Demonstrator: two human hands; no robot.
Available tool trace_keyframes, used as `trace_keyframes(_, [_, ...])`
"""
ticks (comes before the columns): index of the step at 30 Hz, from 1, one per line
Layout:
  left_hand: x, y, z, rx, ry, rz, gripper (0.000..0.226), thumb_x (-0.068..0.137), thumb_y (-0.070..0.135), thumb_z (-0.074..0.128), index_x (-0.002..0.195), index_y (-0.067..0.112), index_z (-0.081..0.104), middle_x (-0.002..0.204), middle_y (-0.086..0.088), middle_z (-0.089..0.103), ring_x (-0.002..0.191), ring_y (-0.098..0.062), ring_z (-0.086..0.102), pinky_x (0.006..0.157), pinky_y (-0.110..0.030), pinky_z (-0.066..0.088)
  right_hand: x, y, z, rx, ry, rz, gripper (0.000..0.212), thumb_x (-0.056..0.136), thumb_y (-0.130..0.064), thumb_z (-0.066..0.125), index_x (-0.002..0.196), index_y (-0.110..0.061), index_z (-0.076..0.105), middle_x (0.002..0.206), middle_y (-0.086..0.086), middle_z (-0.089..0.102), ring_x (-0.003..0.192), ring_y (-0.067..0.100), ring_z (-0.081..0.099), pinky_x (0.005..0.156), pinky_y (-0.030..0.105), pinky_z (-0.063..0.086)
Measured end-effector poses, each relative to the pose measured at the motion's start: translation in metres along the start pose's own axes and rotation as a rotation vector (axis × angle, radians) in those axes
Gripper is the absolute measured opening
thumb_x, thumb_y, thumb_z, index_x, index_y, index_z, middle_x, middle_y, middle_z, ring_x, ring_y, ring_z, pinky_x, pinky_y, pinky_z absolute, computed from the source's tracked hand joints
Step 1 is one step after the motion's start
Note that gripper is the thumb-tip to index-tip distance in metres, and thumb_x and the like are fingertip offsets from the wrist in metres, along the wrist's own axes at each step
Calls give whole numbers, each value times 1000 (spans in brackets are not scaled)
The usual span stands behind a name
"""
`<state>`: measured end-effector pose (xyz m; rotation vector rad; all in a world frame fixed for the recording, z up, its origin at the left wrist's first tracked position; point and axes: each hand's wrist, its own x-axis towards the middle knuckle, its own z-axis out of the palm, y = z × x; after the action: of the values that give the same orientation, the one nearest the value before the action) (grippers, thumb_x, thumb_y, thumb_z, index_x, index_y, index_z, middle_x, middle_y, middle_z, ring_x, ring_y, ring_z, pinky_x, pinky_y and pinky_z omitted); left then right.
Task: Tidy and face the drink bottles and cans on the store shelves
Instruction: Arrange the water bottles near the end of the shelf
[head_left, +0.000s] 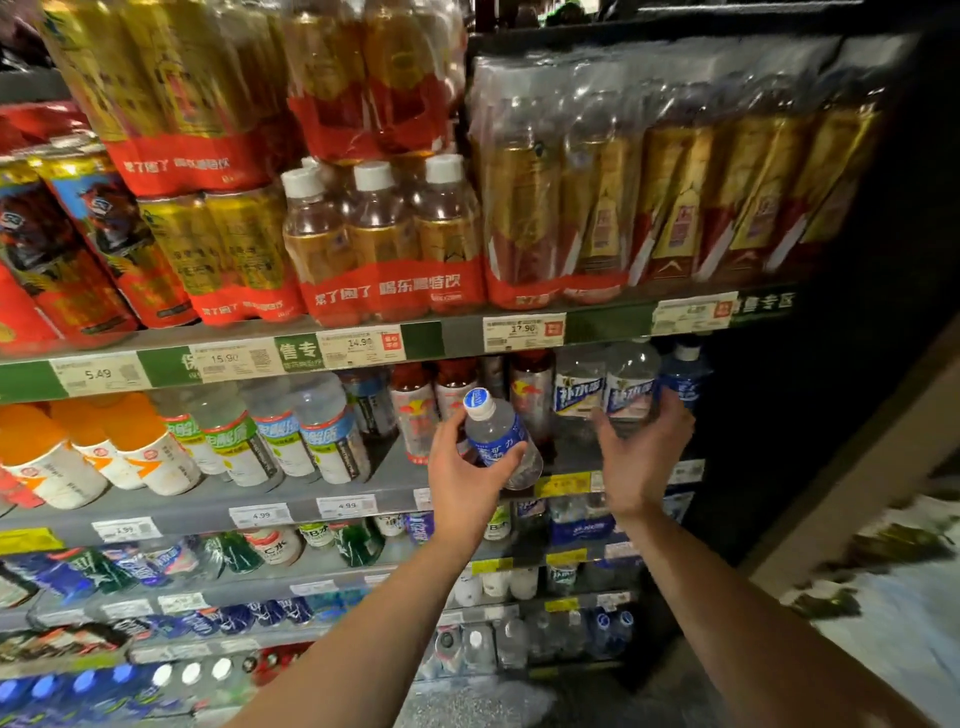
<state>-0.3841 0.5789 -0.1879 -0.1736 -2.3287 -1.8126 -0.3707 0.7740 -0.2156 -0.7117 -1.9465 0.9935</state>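
Blue-labelled bottle (500, 441) gripped in left hand (462, 467) — cap tilted up-left, right hand (641, 452) spread beside it.

Two bare forearms are seen, left arm (363, 613) and right arm (727, 608). No sleeves are shown within view; the arms are uncovered up to the frame edge. Left hand (462, 478) and right hand (641, 457) are ungloved. Wrists and fingers are seen plain, unadorned.
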Motion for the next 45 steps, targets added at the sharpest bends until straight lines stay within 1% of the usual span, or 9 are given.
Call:
trace_keyframes(4, [-7, 7, 21, -1, 28, -27, 79, 70, 26, 91, 138, 20, 51, 136, 4, 55, 117, -10, 59, 95, -14, 50, 16, 9, -2, 73, -81, 54, 81, 76, -43, 83, 136, -4, 45, 129, 14, 53, 121, 26, 52, 102, 40, 47])
trace_keyframes(11, [-14, 9, 45, 6, 91, -36, 75, 66, 41, 88, 131, 26, 55, 125, 7, 63, 112, -11, 62, 98, -40, 55, 34, 31, -12, 99, -37, -17, 67, 81, -52, 74, 126, -11, 48, 123, 9, 50, 118, 27, 50, 102, 48, 46])
trace_keyframes(13, [-16, 12, 53, -8, 96, -66, 77, 67, 34, 90, 134, 23, 53, 127, 4, 62, 112, -11, 62, 98, -34, 55, 39, 37, -16, 94, -12, -9, 67, 82, -54, 73, 125, -10, 47, 124, 11, 48, 117, 28, 49, 102, 48, 46])
trace_keyframes(17, [-18, 15, 71, -35, 88, -84, 78, 71, 19, 90, 138, 16, 51, 128, 3, 60, 104, 5, 60, 78, -3, 48, 48, 47, -23, 136, -51, 30, 62, 90, -41, 70, 135, -6, 44, 133, 15, 45, 125, 30, 46, 105, 45, 43])
trace_keyframes(21, [-20, 19, 84, -12, 85, -95, 80, 70, 24, 91, 139, 17, 51, 128, 7, 60, 100, 19, 56, 76, -2, 47, 58, 58, -26, 160, -40, 21, 55, 90, -22, 69, 137, -7, 44, 134, 16, 48, 125, 32, 49, 104, 44, 45])
trace_keyframes(28, [-22, 23, 95, 16, 116, -93, 80, 70, 28, 91, 138, 23, 50, 128, 8, 59, 104, 12, 57, 86, -12, 48, 77, 69, -25, 145, -244, 145, 84, 82, -18, 79, 150, -11, 31, 143, 18, 49, 130, 35, 49, 103, 41, 43])
trace_keyframes(39, [-29, 23, 99, 8, 109, -9, 70, 69, 27, 91, 124, 40, 51, 123, 15, 60, 111, 1, 60, 96, -30, 55, 85, 69, -35, 106, -205, 171, 80, 69, -15, 87, 137, -4, 46, 135, 18, 51, 128, 34, 50, 104, 36, 41])
trace_keyframes(41, [-30, 21, 100, -1, 83, 19, 69, 69, 28, 91, 124, 42, 52, 125, 13, 61, 113, -3, 60, 96, -34, 56, 76, 70, -43, 134, -142, 164, 78, 68, -15, 87, 135, -3, 47, 133, 18, 53, 127, 36, 51, 107, 44, 45])
trace_keyframes(45, [-32, 22, 110, -21, -13, 59, 72, 67, 40, 89, 130, 34, 56, 128, 13, 59, 117, -9, 60, 100, -40, 53, 63, 60, -64, 224, -132, 155, 69, 74, -18, 85, 132, -10, 49, 124, 9, 63, 112, 22, 63, 98, 40, 53])
